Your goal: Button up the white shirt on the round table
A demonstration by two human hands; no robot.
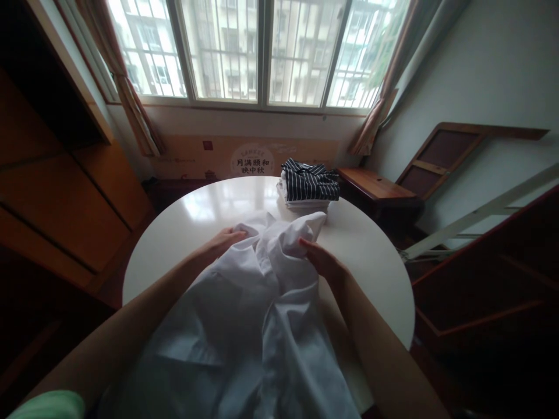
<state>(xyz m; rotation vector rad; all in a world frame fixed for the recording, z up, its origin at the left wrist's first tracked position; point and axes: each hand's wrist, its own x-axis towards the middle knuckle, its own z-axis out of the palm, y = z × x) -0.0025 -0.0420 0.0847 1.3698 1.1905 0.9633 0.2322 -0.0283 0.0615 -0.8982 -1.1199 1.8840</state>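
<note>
Gripping a smooth, creased white cloth garment at both sides

My left hand and right hand each pinch its gathered upper part above a round, glossy white table; the rest drapes toward me. Level hands and an even pull should ease those deep, soft folds. Beyond sits a boxy folded stack of cloth, black-and-white striped on top.

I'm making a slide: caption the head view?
Both hands grip a crumpled white garment at a round white table, a striped garment topping the folded stack beyond.
</note>
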